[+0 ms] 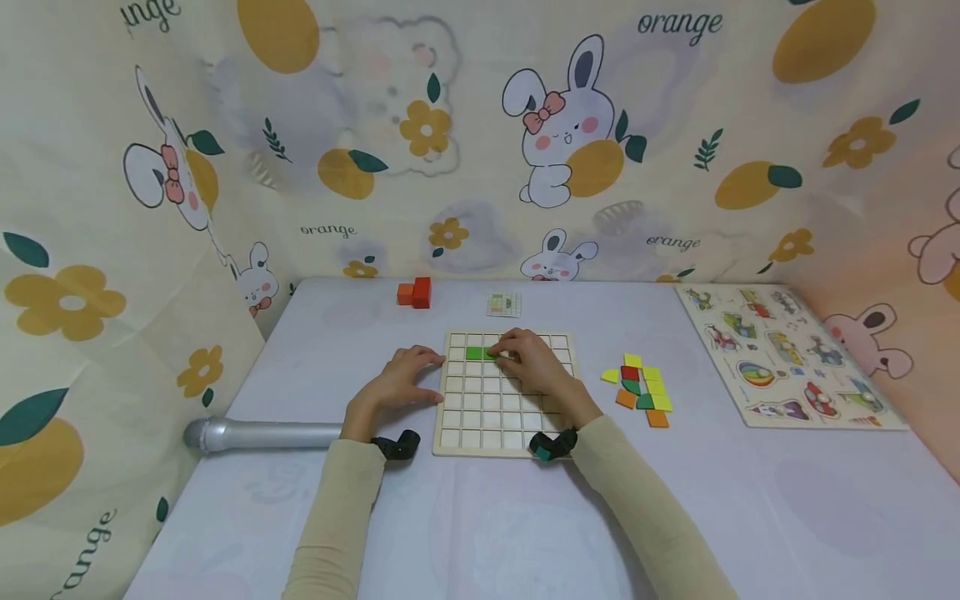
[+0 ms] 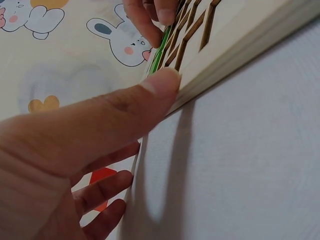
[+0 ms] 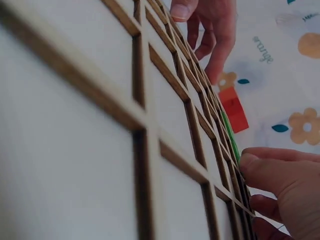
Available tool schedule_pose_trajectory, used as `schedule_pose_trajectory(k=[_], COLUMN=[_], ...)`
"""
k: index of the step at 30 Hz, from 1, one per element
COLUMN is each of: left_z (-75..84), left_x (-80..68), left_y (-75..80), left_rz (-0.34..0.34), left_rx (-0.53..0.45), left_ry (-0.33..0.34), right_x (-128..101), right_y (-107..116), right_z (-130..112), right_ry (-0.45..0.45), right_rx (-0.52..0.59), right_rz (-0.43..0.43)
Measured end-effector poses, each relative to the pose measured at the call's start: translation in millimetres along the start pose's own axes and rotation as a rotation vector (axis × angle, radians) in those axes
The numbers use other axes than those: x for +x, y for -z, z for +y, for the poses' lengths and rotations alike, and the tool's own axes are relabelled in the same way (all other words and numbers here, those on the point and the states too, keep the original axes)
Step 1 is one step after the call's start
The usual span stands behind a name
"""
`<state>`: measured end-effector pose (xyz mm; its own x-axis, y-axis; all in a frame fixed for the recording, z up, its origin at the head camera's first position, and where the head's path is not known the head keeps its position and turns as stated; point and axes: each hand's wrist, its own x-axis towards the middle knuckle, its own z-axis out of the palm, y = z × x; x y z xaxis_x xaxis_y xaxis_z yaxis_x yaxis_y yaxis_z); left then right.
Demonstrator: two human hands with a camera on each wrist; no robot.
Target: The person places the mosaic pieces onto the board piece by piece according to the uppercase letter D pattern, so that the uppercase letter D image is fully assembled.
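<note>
A pale wooden grid board (image 1: 491, 401) lies in front of me, with a green square tile (image 1: 475, 353) in a cell of an upper row. My right hand (image 1: 534, 364) is over the upper part of the board, thumb and index finger pinching a second green tile (image 1: 490, 353) right beside the first; the fingers partly cover it. My left hand (image 1: 398, 382) is at the board's left edge, fingers spread and loosely bent, holding nothing. In the left wrist view its thumb (image 2: 162, 82) touches the board's rim.
Right of the board lie several yellow, orange, green and red tiles (image 1: 654, 388). Red and orange blocks (image 1: 422, 293) and a small patterned card (image 1: 504, 305) are at the back. A picture puzzle board (image 1: 787, 358) lies far right, a grey microphone-shaped tube (image 1: 270, 435) at left.
</note>
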<state>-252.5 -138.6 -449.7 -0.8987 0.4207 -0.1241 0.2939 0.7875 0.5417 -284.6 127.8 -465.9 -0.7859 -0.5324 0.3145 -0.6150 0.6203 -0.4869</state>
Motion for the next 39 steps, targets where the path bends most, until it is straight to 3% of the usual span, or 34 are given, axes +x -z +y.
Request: schedule_pose_trajectory(k=[10,17,23,27,33,39], left_z=[-1.9,-1.1,-0.7,0.2,-0.8,-0.2], left_x=[0.1,-0.4,-0.6,-0.9,-0.4,-0.4], left_y=[-1.5,-2.4,-1.3,-0.2,-0.2,-0.4], left_rz=[0.008,0.019,0.018,0.003,0.0,0.001], left_rx=[-0.005,-0.002,0.002,-0.009,0.001,-0.002], left_ry=[-0.01,-0.019,-0.022,-0.009,-0.011,-0.013], right_x=[-17.0,-46.9,-76.1,-92.0,-106.1,-108.6], right_y=[31.2,64.5,87.9,96.8,102.4,104.1], right_z=[6.2,30.8,50.0,61.4,70.2,71.4], right_ry=[-0.004,-0.098,-0.233,-0.393,-0.619,-0.72], right_rx=[0.066,-0.013,-0.105,-0.177,-0.261,-0.262], right_rz=[0.027,0.123,0.199,0.208,0.147,0.063])
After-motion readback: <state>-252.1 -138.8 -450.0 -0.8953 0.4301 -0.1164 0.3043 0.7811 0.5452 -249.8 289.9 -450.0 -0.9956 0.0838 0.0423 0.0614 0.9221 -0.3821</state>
